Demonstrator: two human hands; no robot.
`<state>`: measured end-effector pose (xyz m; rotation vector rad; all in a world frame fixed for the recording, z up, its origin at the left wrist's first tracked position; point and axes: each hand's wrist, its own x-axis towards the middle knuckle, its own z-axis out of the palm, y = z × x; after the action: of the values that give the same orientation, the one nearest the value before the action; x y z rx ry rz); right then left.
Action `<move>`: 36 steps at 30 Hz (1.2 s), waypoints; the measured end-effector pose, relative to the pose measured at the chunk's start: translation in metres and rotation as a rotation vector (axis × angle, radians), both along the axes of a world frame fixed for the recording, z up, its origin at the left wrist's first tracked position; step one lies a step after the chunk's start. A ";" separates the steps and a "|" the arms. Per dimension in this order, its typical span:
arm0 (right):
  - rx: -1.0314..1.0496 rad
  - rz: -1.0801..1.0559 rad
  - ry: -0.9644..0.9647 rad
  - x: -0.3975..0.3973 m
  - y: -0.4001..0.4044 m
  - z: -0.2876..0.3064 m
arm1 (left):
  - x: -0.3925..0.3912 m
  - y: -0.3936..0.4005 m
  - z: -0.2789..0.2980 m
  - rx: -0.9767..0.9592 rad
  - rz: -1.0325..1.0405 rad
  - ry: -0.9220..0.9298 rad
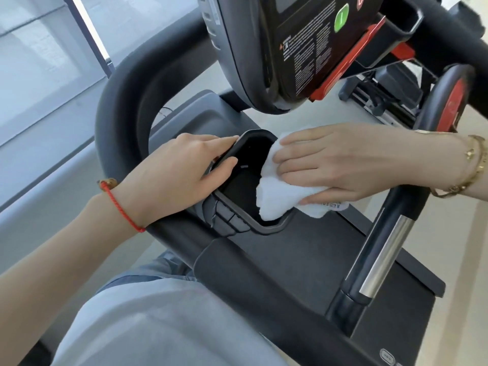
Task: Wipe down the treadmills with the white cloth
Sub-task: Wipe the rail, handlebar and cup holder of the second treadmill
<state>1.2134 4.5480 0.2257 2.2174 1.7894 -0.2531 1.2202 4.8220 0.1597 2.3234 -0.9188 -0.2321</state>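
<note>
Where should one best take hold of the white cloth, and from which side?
Grip the white cloth at its bunched lower end, hanging into the black tray. Come from above on the near side: that end lies free, while the right hand presses flat on the rest.

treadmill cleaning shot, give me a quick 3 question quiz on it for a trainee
1. True or false: the right hand presses the white cloth with fairly straight fingers.
2. Where is the left hand?
A. on the green button
B. holding the left rim of the recessed tray
C. gripping the silver handgrip
3. Fill in: the left wrist wears a ____ string bracelet.

Key: 1 true, and part of the cloth hangs over the tray's right edge. 2 B, with the thumb over the rim. 3 red.
</note>
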 end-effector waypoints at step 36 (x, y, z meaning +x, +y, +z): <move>0.186 -0.599 0.241 -0.032 0.025 -0.026 | -0.001 0.004 0.004 -0.030 -0.004 0.040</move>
<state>1.1814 4.5728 0.1994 2.9251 1.2350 -0.5086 1.2190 4.8256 0.1637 2.2813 -0.9007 -0.2641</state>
